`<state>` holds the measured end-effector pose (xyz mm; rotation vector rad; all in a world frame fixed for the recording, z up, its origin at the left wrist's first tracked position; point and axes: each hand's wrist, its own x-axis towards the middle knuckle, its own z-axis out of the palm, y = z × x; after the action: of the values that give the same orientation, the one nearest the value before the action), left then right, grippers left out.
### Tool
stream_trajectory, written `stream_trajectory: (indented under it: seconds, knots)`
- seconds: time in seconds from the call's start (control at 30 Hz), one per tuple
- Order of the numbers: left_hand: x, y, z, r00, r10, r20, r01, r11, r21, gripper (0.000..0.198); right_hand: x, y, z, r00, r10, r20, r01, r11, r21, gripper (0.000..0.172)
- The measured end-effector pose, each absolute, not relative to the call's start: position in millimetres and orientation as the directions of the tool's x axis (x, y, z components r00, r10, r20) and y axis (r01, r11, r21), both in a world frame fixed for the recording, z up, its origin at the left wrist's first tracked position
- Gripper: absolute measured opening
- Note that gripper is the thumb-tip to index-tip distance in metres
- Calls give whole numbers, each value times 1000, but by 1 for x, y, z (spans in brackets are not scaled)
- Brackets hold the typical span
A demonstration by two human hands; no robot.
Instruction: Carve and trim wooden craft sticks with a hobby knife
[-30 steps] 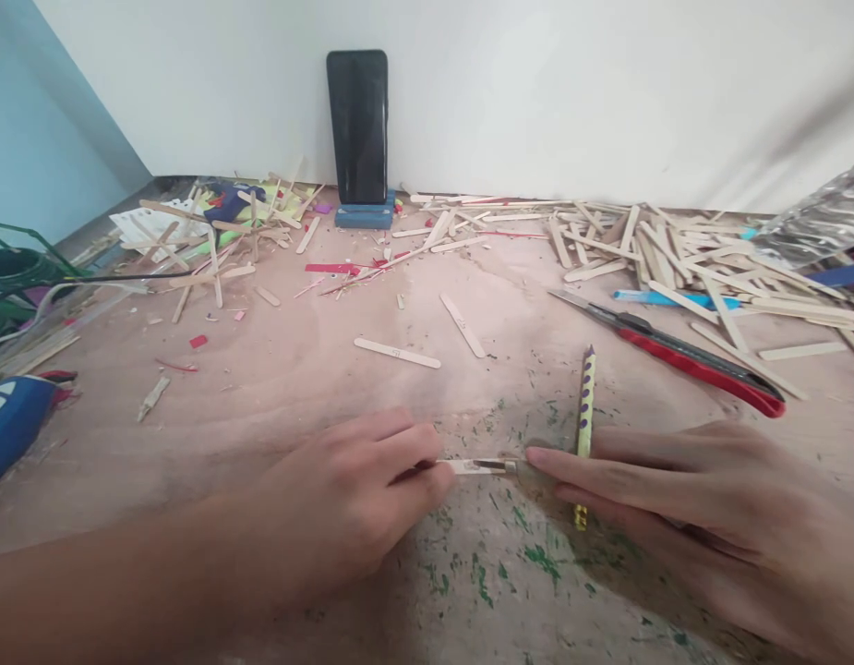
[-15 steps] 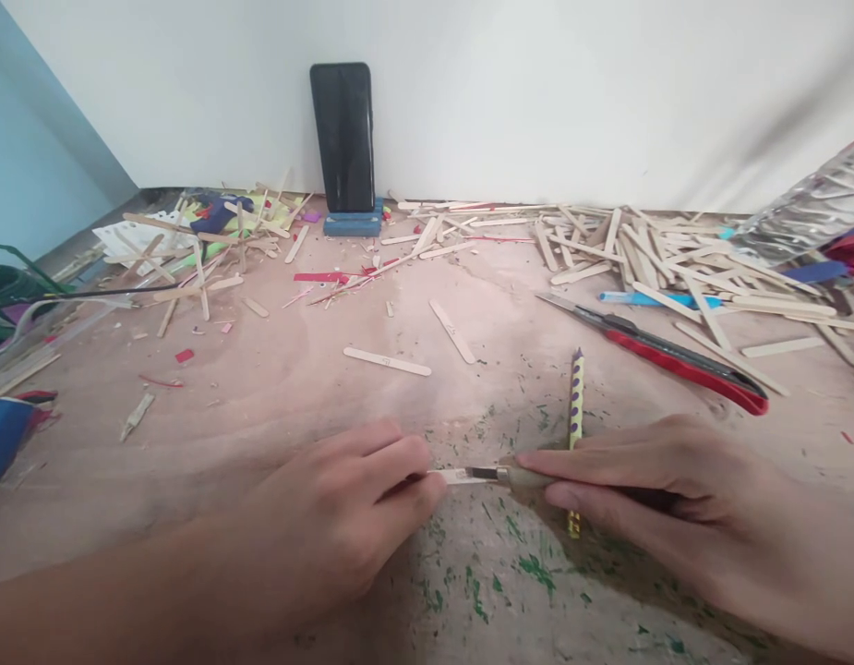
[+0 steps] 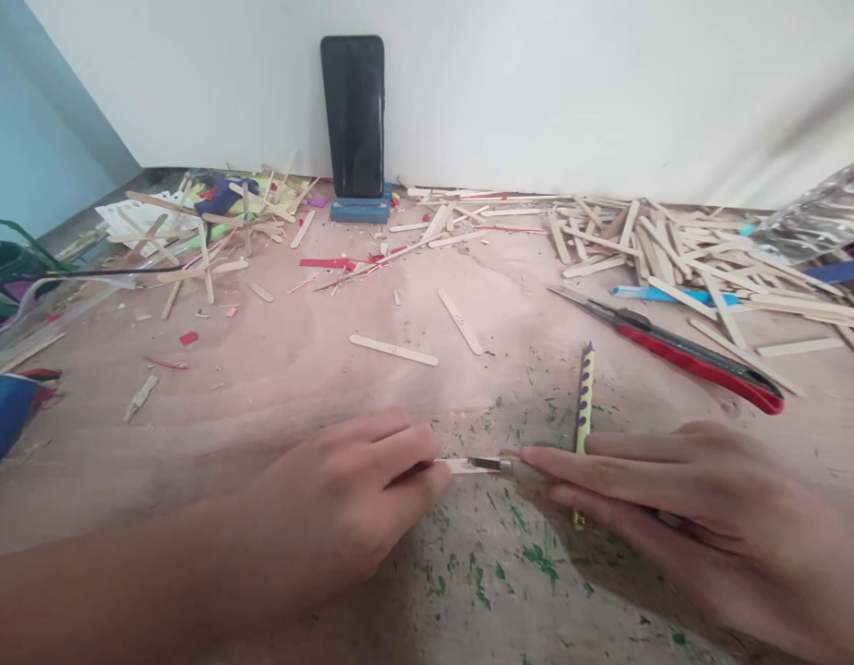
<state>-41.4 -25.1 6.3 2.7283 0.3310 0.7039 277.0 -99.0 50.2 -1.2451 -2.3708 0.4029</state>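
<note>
My left hand [image 3: 378,499] is closed on one end of a popsicle stick [image 3: 460,466], pressing it near the table. In my right hand [image 3: 682,508] is a carving knife [image 3: 492,464] with a short dark blade, a metal collar and a pale handle mostly hidden by my fingers. Its blade lies along the stick's exposed part, pointing left toward my left fingers. A yellow pencil with purple dots [image 3: 584,397] lies partly under my right hand. Two loose popsicle sticks with small marks, one slanted [image 3: 460,321] and one flatter [image 3: 393,350], rest beyond my hands.
A red and black utility knife [image 3: 676,351] lies at right, before a heap of popsicle sticks [image 3: 648,240]. A dark phone [image 3: 354,115] stands on a blue holder [image 3: 361,211] by the wall. Stick pieces and scraps [image 3: 205,231] clutter the left; green flecks mark the tabletop.
The view has tilted slightly, so the phone and table things sit a little higher and mostly further right. Both hands keep their grips, with the blade still against the stick.
</note>
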Motion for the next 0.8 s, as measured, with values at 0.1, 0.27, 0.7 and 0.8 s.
stream_trajectory:
  seconds: [0.1,0.27,0.7,0.8]
  knots:
    - [-41,-25,8,846,291,446,134,-927,351,34,271,-98,48,-457,848,268,717,529,-454,35]
    - [-42,-25,2,842,293,453,120,-921,372,30,273,-101,43,-370,907,203,715,418,-560,27]
    - [-43,-24,13,860,282,426,140,-932,334,38,271,-100,42,-378,905,196,696,418,-585,26]
    - [-42,-24,12,857,289,426,145,-930,338,39,273,-101,41,-364,919,153,691,376,-617,28]
